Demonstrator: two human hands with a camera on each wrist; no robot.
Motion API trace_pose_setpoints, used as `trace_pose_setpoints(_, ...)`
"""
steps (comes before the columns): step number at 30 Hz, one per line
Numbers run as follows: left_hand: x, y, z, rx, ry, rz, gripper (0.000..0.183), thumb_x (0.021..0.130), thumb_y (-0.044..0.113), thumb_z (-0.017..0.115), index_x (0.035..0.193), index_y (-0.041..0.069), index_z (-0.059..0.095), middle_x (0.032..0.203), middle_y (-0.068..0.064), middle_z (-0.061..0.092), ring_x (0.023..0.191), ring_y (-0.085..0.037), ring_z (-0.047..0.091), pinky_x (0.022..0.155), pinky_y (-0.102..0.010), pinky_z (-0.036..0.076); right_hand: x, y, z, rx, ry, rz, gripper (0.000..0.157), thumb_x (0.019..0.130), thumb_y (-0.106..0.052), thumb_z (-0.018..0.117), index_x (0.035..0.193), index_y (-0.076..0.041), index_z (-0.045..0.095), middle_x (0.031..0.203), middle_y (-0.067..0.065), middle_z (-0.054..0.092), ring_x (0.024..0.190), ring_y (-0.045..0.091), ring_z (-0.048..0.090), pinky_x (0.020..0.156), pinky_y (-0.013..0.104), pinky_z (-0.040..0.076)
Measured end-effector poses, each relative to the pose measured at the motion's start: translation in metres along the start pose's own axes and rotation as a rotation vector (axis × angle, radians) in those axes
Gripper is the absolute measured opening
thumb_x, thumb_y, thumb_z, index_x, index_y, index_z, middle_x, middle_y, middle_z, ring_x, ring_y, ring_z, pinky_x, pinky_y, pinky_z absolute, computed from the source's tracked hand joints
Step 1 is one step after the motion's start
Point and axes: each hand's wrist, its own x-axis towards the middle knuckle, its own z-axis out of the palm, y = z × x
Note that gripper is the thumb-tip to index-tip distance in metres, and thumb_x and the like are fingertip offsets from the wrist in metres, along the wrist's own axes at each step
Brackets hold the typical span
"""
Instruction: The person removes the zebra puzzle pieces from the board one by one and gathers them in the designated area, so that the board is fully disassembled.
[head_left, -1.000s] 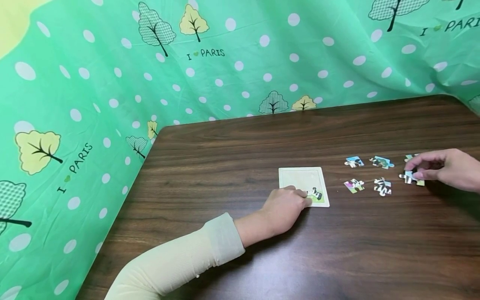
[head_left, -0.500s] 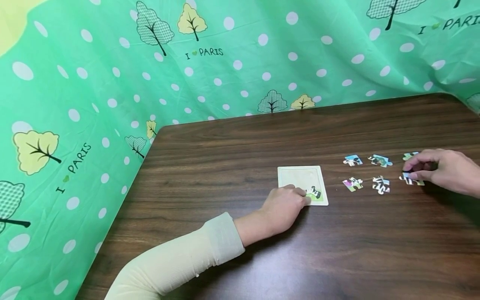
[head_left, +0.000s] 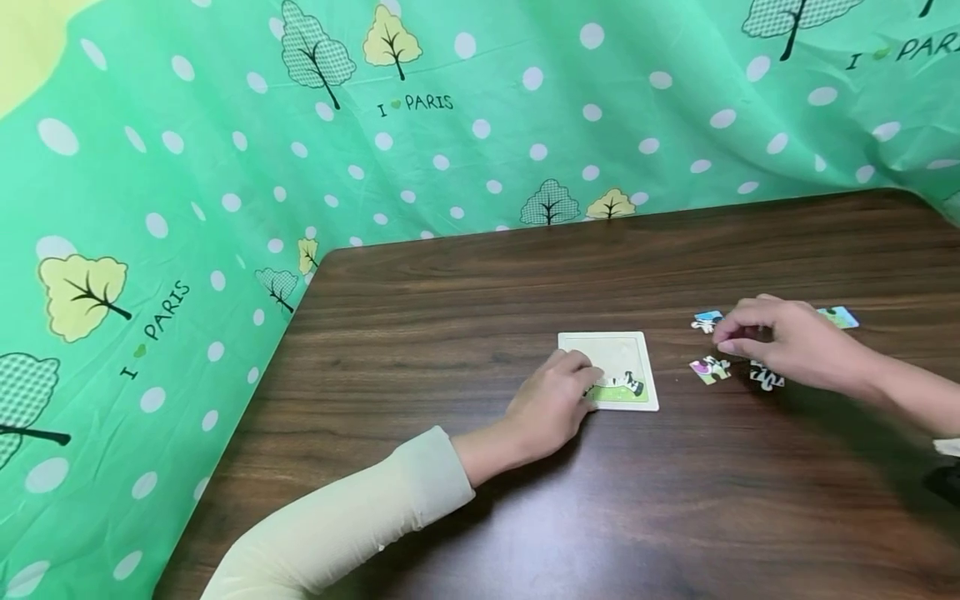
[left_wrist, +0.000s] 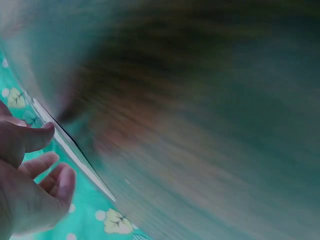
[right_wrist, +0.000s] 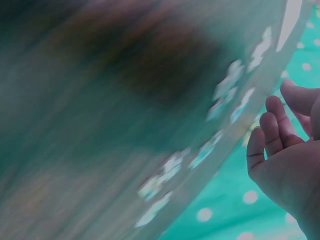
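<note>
My left hand [head_left: 551, 404] lies at the left side of a small white square puzzle tray [head_left: 651, 379], its fingers over part of it. A strip of green grass and striped animal legs shows along the tray's lower part. In the left wrist view, the left hand's fingers are loosely bent beside the tray [left_wrist: 85, 167]. My right hand [head_left: 787, 342] hovers over the loose jigsaw pieces, with nothing visible between thumb and fingers. A blue-and-white piece [head_left: 707, 322], a pink-and-green piece [head_left: 709, 369] and a black-and-white striped piece [head_left: 767, 377] lie around it.
Another piece [head_left: 838, 317] shows behind the right forearm, which hides part of the group. The brown wooden table [head_left: 435, 333] runs back to a green dotted curtain [head_left: 480, 150]. Both wrist views are blurred over the tabletop.
My right hand has moved left from the rightmost pieces to above the middle ones. The left hand has slid left on the tray, uncovering more of the animal picture.
</note>
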Motion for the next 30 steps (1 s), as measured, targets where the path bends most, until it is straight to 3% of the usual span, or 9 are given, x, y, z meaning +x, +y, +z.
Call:
trace_pose_setpoints(5,-0.005,-0.013,-0.005,0.031,-0.029,-0.164,0.037,0.079,0.041,0.076,0.104,0.016,0.066,0.119,0.004,0.056,0.103,-0.013,0.048,0.085,-0.028,0.037,0.017,-0.023,0.011,0.076,-0.024,-0.005,0.026,0.076,0.000,0.078,0.080,-0.025,0.071,0.079,-0.015,0.061,0.076,0.004,0.047,0.064,0.017,0.037)
trace_pose_setpoints(9,-0.007,-0.020,-0.005,0.031,-0.087,-0.235,0.044,0.079,0.049,0.074,0.108,0.018,0.066,0.126,0.007,0.056,0.111,-0.012,0.048,0.094,-0.034,0.034,0.028,-0.040,0.026,0.115,-0.105,-0.016,0.020,0.079,-0.003,0.076,0.084,-0.022,0.071,0.081,-0.012,0.061,0.077,0.006,0.049,0.065,0.020,0.041)
trace_pose_setpoints(16,-0.008,-0.023,-0.003,0.006,-0.090,-0.250,0.048,0.080,0.050,0.073,0.116,0.020,0.067,0.129,0.007,0.059,0.117,-0.012,0.048,0.099,-0.037,0.030,0.050,-0.070,0.058,0.192,-0.252,-0.085,0.019,0.079,-0.002,0.076,0.092,-0.016,0.071,0.083,-0.008,0.060,0.082,0.015,0.051,0.070,0.030,0.045)
trace_pose_setpoints(23,-0.009,-0.025,0.000,-0.033,-0.076,-0.287,0.055,0.078,0.053,0.073,0.123,0.022,0.064,0.130,0.009,0.058,0.117,-0.010,0.047,0.100,-0.039,0.027,0.062,-0.082,0.079,0.229,-0.357,-0.081,0.026,0.075,-0.002,0.079,0.097,-0.012,0.071,0.086,-0.003,0.059,0.085,0.017,0.050,0.074,0.031,0.045)
trace_pose_setpoints(30,-0.006,-0.025,0.000,-0.015,-0.086,-0.309,0.058,0.076,0.054,0.075,0.124,0.025,0.063,0.129,0.012,0.058,0.115,-0.010,0.047,0.100,-0.041,0.027,0.062,-0.085,0.088,0.262,-0.373,-0.107,0.030,0.072,0.000,0.080,0.100,-0.009,0.070,0.090,-0.002,0.059,0.087,0.018,0.050,0.076,0.031,0.046)
